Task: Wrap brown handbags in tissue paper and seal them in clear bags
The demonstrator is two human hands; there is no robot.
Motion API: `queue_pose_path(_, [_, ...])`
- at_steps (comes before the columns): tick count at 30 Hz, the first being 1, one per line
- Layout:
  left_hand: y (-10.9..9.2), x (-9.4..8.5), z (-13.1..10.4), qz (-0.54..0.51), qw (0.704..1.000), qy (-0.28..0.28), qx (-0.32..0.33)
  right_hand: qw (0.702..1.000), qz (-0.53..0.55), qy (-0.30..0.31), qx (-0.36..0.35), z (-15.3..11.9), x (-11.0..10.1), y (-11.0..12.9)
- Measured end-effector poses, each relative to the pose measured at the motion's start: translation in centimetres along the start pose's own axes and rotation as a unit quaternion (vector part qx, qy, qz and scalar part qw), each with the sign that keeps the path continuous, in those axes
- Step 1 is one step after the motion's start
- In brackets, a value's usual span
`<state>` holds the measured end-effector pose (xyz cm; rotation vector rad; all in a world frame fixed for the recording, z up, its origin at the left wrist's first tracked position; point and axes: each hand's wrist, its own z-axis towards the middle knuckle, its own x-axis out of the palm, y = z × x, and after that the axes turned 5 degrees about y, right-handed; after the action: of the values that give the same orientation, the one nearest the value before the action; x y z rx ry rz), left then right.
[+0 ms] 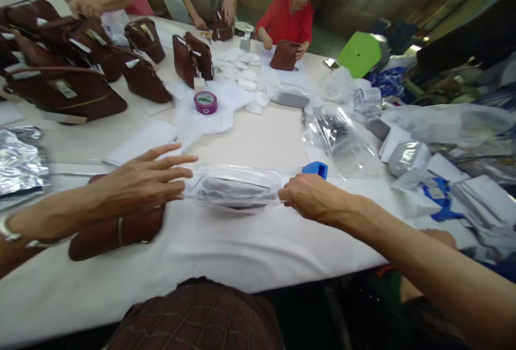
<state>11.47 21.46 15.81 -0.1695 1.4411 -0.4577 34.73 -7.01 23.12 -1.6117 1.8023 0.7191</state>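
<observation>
A clear plastic bag [237, 207] with a grey wrapped item [234, 188] inside lies before me on the white-covered table. Its right edge is pinched in the closed fingers of my right hand [308, 197]. My left hand [151, 175] has its fingers stretched out, the tips at the bag's left end; whether they touch it I cannot tell. Under my left forearm rests a brown leather bag [133, 226], partly covered by the arm. Just behind my right hand stands a blue tape dispenser [315, 169], its lower part hidden.
Several brown handbags [68, 92] crowd the table's left side, near silver foil [22, 159]. A purple tape roll [205, 102] sits mid-table on white paper. Clear plastic wrapping [336, 132] and grey packets [409, 157] spread along the right. Three people work across the table, one in red [288, 19].
</observation>
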Motion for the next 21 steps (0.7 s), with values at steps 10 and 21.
queue_pose_path(10, [0.6,-1.3,5.8,0.169,0.984,0.060,-0.006,0.994,0.028,-0.108,0.019,1.8,-0.5,-2.9])
queue_pose_path(21, [-0.3,-2.4,8.8,0.208,0.973,0.100,-0.024,0.924,0.192,-0.269,0.190,-2.2,6.3,-1.5])
